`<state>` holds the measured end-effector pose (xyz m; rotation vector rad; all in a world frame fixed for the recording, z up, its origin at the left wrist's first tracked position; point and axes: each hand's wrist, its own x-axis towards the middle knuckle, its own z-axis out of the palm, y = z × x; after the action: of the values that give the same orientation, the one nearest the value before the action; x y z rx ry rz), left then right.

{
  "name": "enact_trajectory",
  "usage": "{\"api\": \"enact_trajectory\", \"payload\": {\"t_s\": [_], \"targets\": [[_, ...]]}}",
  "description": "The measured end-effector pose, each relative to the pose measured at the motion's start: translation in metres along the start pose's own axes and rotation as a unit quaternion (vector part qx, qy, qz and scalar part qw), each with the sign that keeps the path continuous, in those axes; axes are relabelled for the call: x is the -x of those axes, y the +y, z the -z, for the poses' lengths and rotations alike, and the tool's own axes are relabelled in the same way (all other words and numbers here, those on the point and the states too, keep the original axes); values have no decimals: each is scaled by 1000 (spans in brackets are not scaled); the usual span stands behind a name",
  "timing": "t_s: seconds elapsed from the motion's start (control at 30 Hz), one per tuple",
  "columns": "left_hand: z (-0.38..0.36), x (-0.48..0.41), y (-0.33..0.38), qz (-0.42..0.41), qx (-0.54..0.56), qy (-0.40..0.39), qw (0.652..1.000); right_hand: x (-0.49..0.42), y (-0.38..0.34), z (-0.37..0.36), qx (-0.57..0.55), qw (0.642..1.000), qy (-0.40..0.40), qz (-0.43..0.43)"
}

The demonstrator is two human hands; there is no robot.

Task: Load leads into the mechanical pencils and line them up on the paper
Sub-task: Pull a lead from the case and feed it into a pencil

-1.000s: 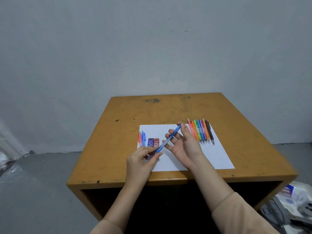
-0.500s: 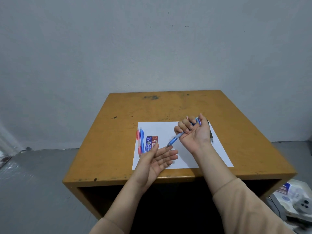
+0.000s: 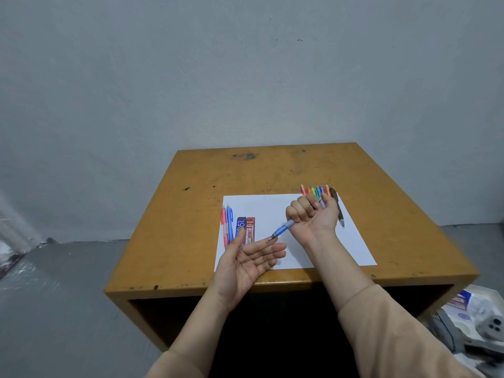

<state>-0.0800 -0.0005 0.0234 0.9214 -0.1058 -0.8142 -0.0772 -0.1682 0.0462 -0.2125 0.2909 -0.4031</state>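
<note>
Head view looks down on an ochre wooden table (image 3: 177, 236) set against a grey wall (image 3: 218, 77), with a white sheet of paper (image 3: 267, 211) lying on its near half.

The right hand (image 3: 313, 216) is raised over the paper, fingers curled tight round a blue mechanical pencil (image 3: 282, 230). The pencil slants down and to the left, and its metal tip ends at the fingertips of the left hand (image 3: 245, 260). Whether the tip touches the skin cannot be told. The left hand is palm up with its fingers straight and spread only a little, holding nothing.

At the paper's left edge lie a pink pencil (image 3: 224, 227) and a second blue pencil (image 3: 230, 222), side by side and pointing away. Just right of them are two lead cases, a dark blue one (image 3: 241, 226) and a red one (image 3: 250, 229). The left thumb covers their near ends, and the left palm hides the paper's near left corner.

At the far right corner of the paper is a row of coloured pencils (image 3: 313, 190). The right fist stands in front of it, so only the far ends show. A dark brown pencil (image 3: 338, 208) lies just right of the fist.

On the grey floor (image 3: 54, 296) at the lower right sits a white tray of clutter (image 3: 480, 317), blurred.
</note>
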Motion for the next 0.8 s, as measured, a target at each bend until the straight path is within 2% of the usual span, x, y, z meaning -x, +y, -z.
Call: {"api": "enact_trajectory", "payload": {"t_s": [0.3,0.8], "targets": [[1,-1,-3,-11,-46,12,999,-1,-1,2,-5,1000,22,3],[-1,-2,-3,-14,-39,20,999,-1,-2,1,6,1000,26,6]]}}
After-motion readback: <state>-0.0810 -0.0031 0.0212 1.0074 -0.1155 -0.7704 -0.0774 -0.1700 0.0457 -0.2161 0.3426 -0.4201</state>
